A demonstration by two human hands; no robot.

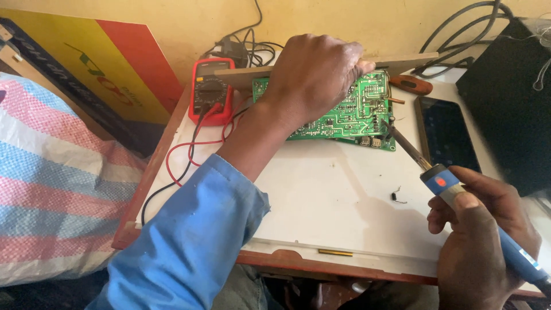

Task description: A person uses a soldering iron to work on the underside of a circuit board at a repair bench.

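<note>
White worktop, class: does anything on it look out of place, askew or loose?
Yes. A small dark component lies loose on the white worktop, apart from the green circuit board. The board itself is propped at a tilt under the left hand, not lying flat.

dark tablet screen (449,133) right, red multimeter (211,90)

head view: worn on the person's head | looks steeply down and forward over the white work board (321,195) | close range | wall at far edge | no second view
</note>
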